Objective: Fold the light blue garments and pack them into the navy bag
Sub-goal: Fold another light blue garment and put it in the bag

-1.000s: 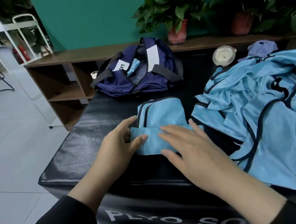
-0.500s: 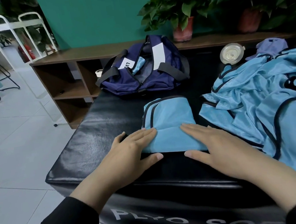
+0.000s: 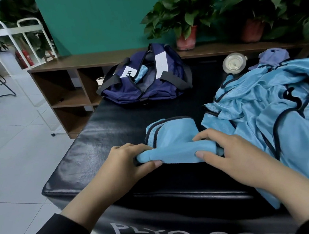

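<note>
The folded garment (image 3: 173,139) lies on the black table (image 3: 99,141), near its front edge and just left of the pile (image 3: 275,110) of unfolded light blue garments. The left hand (image 3: 128,161) and the right hand (image 3: 227,151) each pinch one end of its near edge, thumb under and fingers curled over the top. I judge they hold both ends so the cloth rolls evenly and the fold stays straight. The rolled edge runs left to right, parallel to the table front, and this is the long axis of the garment now; its trimmed end points away, toward the bag (image 3: 146,83). The bag sits at the far side with its zip open upward, and some blue cloth shows inside.
</note>
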